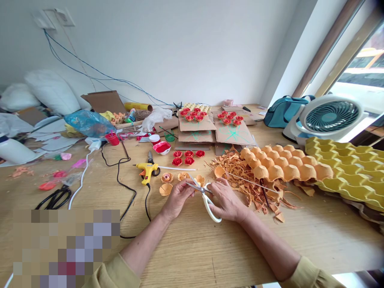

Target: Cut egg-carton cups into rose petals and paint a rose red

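My right hand (pixel 226 201) grips white-handled scissors (pixel 207 200), blades pointing up-left toward my left hand (pixel 177 197). My left hand is closed on a small orange piece of egg carton at the blade tips; the piece is mostly hidden by the fingers. Just beyond lie three unpainted orange carton flowers (pixel 167 177) and a loose orange cup (pixel 165 189). Several red painted flowers (pixel 183 157) sit farther back. A heap of orange carton scraps (pixel 240 176) lies right of my hands.
An orange egg tray (pixel 285 164) and yellow egg trays (pixel 348 168) lie at right, a fan (pixel 328 117) behind them. A yellow glue gun (pixel 147 170) with black cord, a bowl of red paint (pixel 162 147) and cardboard sheets carrying red flowers (pixel 198 120) lie beyond. Black scissors (pixel 55 197) lie at left.
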`<state>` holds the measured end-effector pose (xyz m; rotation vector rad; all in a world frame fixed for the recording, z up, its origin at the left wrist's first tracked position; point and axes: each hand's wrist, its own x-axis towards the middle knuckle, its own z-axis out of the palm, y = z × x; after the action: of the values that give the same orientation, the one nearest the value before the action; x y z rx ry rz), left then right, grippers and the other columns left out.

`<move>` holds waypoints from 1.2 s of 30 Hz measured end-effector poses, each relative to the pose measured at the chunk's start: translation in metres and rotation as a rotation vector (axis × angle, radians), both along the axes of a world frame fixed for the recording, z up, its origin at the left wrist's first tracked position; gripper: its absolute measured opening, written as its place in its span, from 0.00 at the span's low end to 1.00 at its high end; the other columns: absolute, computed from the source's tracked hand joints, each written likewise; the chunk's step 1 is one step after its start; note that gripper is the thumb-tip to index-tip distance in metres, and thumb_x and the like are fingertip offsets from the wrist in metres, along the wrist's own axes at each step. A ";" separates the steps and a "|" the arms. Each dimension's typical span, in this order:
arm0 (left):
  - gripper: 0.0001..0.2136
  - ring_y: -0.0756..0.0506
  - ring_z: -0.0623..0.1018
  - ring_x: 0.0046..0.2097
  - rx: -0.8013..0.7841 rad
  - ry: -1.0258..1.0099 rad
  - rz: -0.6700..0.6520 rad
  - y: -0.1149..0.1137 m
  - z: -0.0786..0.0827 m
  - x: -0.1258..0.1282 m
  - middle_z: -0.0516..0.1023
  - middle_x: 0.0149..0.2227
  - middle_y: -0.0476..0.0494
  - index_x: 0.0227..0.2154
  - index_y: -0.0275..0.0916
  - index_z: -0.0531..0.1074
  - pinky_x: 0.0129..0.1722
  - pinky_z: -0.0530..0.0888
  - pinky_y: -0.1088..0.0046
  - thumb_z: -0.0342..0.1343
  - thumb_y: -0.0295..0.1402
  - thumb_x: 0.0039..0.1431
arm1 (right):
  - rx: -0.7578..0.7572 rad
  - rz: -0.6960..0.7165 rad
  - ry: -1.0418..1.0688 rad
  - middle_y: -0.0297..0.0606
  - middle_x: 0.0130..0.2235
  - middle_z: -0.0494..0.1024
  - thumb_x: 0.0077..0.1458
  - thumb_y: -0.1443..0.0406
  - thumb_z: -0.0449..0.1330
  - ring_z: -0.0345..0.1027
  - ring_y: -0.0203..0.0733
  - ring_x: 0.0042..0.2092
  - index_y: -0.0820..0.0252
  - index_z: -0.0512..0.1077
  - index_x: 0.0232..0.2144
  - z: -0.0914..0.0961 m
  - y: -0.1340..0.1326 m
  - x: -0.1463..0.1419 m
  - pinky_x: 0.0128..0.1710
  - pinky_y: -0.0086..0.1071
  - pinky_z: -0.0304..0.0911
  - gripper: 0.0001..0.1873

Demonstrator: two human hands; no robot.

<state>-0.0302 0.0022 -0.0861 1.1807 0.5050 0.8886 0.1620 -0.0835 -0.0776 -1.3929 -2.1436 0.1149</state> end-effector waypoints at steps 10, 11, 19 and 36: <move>0.09 0.52 0.68 0.30 0.076 0.033 -0.022 0.003 0.001 -0.002 0.74 0.30 0.49 0.34 0.38 0.78 0.31 0.64 0.76 0.64 0.38 0.55 | -0.003 0.018 0.009 0.35 0.31 0.71 0.57 0.59 0.55 0.64 0.43 0.33 0.54 0.59 0.31 0.004 -0.001 -0.001 0.52 0.45 0.55 0.08; 0.09 0.52 0.67 0.30 0.091 0.044 -0.024 0.004 0.002 -0.003 0.74 0.30 0.48 0.34 0.37 0.78 0.31 0.64 0.76 0.64 0.39 0.56 | -0.004 0.021 0.007 0.35 0.31 0.71 0.57 0.59 0.55 0.64 0.42 0.33 0.55 0.59 0.31 0.004 -0.001 -0.001 0.51 0.44 0.55 0.08; 0.11 0.51 0.67 0.30 0.209 0.151 -0.035 0.006 0.015 -0.006 0.72 0.27 0.49 0.31 0.36 0.77 0.30 0.65 0.76 0.63 0.40 0.55 | -0.001 0.029 -0.016 0.34 0.29 0.70 0.58 0.58 0.55 0.62 0.41 0.31 0.55 0.58 0.30 0.000 0.001 0.001 0.48 0.41 0.55 0.10; 0.12 0.51 0.68 0.29 0.294 0.196 -0.044 0.011 0.020 -0.008 0.72 0.27 0.49 0.29 0.36 0.76 0.31 0.66 0.76 0.64 0.41 0.54 | -0.024 0.037 -0.053 0.33 0.29 0.70 0.59 0.57 0.56 0.62 0.40 0.30 0.55 0.58 0.30 0.002 0.001 0.003 0.44 0.38 0.54 0.12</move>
<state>-0.0379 0.0132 -0.0657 1.5522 0.5156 0.8315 0.1646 -0.0829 -0.0757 -1.3849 -2.2188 0.1189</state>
